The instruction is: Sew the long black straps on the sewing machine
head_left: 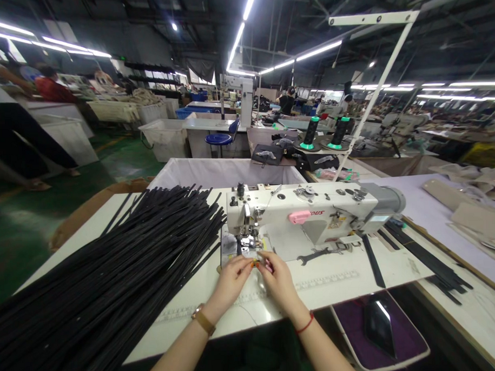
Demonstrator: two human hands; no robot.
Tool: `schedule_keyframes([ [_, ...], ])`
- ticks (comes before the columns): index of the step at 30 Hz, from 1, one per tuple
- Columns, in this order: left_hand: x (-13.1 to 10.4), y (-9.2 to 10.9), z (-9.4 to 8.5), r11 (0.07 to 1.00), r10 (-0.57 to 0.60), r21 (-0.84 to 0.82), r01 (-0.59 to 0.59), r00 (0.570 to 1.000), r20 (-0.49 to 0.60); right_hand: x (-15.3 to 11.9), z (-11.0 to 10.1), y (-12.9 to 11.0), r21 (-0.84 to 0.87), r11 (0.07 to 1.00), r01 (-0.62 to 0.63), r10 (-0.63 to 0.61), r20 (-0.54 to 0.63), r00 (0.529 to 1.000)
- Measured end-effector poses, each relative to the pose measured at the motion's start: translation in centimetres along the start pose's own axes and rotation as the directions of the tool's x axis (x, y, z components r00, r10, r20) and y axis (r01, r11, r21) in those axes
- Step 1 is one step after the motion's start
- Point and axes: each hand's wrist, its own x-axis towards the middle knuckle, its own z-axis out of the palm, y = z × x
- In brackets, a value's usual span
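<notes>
My left hand (236, 273) and my right hand (275, 273) meet fingertip to fingertip just in front of the needle area of a white sewing machine (268, 206). Both are pinched closed on something small; the fingers hide most of it, so I cannot make out its kind. Close above the fingers is the metal presser foot (249, 242). A large bundle of long black straps (112, 266) covers the table to the left of my left hand. A wrench (314, 256) lies right of my right hand, near the machine base.
A printed ruler (327, 279) runs along the white table's front. Black strips (428, 257) lie at the right. Behind the machine stand a pale-lined bin (230, 170) and two black thread cones (310, 133). A dark phone (378, 324) rests on a purple surface below. A person (9, 112) is at far left.
</notes>
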Motion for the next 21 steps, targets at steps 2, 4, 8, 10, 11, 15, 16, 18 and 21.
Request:
schedule_keyframes([
  [2,-0.1,0.0,-0.2,1.000,0.012,-0.001,-0.012,1.000,-0.023,0.4,0.3,-0.2,-0.040,0.999,0.017,-0.016,0.020,1.000],
  [4,-0.3,-0.2,-0.7,1.000,0.004,0.005,-0.003,0.995,-0.104,0.4,0.5,-0.4,-0.055,0.998,0.002,-0.002,-0.008,1.000],
  [8,-0.7,-0.6,-1.9,0.996,-0.009,0.089,0.027,0.982,-0.191,-0.5,0.8,-0.5,0.064,0.995,-0.082,0.085,-0.044,0.995],
  [10,-0.8,-0.7,-2.5,0.991,-0.008,0.129,0.033,0.982,-0.187,-1.1,1.0,-0.3,0.132,0.984,-0.117,0.123,-0.038,0.992],
  [11,-0.8,-0.7,-2.6,0.992,-0.011,0.125,0.035,0.983,-0.185,-1.3,1.2,-0.1,0.155,0.979,-0.130,0.138,-0.040,0.990],
  [15,-0.9,-0.4,-2.4,0.990,-0.099,-0.109,0.085,0.987,-0.130,-1.7,1.9,0.7,0.218,0.961,-0.170,0.185,-0.052,0.981],
  [16,-0.9,-0.3,-2.1,0.972,-0.145,-0.198,0.124,0.985,-0.092,-1.8,2.1,0.9,0.231,0.957,-0.175,0.191,-0.049,0.980],
  [18,-0.9,0.0,-1.3,0.901,-0.242,-0.370,0.225,0.970,0.002,-1.9,2.3,1.0,0.247,0.953,-0.177,0.193,-0.041,0.980],
  [21,-1.0,0.3,0.0,0.779,-0.347,-0.534,0.329,0.935,0.070,-2.1,2.5,0.9,0.217,0.961,-0.174,0.185,-0.032,0.982],
])
